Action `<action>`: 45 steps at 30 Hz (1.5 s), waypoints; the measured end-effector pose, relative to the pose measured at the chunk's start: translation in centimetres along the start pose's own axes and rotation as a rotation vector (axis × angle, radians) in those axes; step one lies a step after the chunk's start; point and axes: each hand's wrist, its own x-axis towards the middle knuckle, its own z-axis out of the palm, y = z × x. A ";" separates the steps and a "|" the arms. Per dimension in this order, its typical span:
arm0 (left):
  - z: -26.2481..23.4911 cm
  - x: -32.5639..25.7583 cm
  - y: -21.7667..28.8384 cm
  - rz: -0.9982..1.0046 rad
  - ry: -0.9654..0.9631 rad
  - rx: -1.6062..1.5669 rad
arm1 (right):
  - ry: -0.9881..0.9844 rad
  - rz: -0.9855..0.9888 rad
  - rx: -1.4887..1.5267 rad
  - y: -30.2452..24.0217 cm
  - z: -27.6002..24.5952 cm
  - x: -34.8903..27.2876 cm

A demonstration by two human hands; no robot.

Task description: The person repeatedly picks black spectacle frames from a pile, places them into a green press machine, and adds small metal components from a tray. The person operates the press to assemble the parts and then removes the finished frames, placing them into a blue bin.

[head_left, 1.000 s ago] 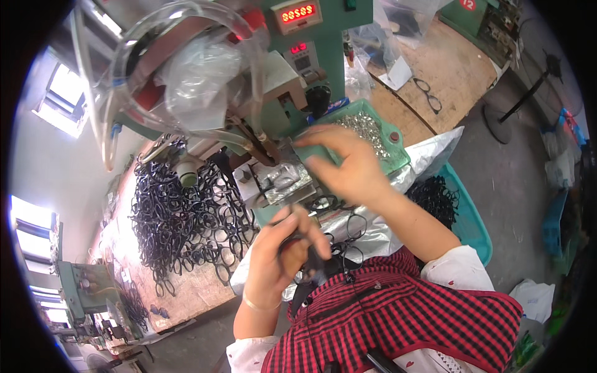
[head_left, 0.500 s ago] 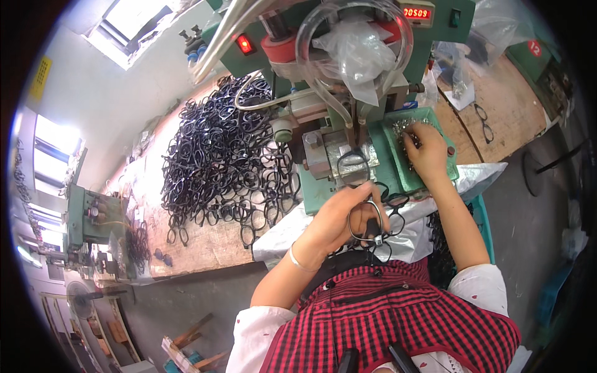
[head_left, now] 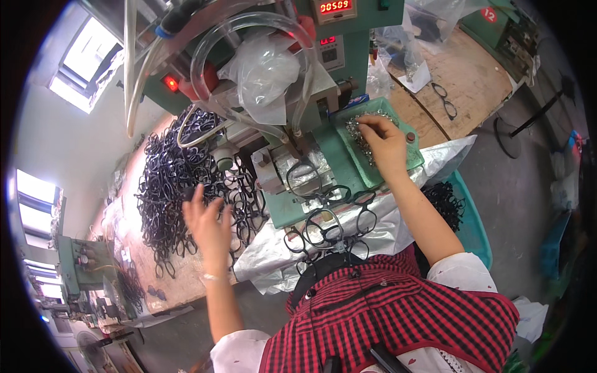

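Lowest in the frame, the person's red checked shirt (head_left: 398, 311) fills the bottom centre. Just above it, a few black eyeglass frames (head_left: 329, 227) lie loose on the crinkled silver sheet (head_left: 273, 255) that hangs over the bench edge. At left centre the left hand (head_left: 208, 224) hovers with fingers (head_left: 198, 198) spread wide, holding nothing, its tips at the near edge of the big heap of black frames (head_left: 168, 186) on the wooden bench. Bare bench shows only below that heap. At upper right the right hand (head_left: 385, 140) rests in the green tray (head_left: 413, 163), fingertips pinched narrow on the small metal parts (head_left: 360, 133). Farther up stand the green machine (head_left: 348, 37) and its clear hoses (head_left: 205, 56), crowding the top centre.
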 end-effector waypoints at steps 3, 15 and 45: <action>7.0 -2.3 -2.4 -0.037 -0.003 -0.171 | -0.019 -0.043 -0.160 -0.9 -0.1 -0.5; 2.3 1.0 -7.0 -0.791 -0.434 -1.384 | 0.144 -0.384 -0.776 -1.7 -9.9 -5.4; -5.5 0.4 10.6 0.598 0.229 -0.797 | -0.467 -0.091 0.104 -10.3 3.8 -5.5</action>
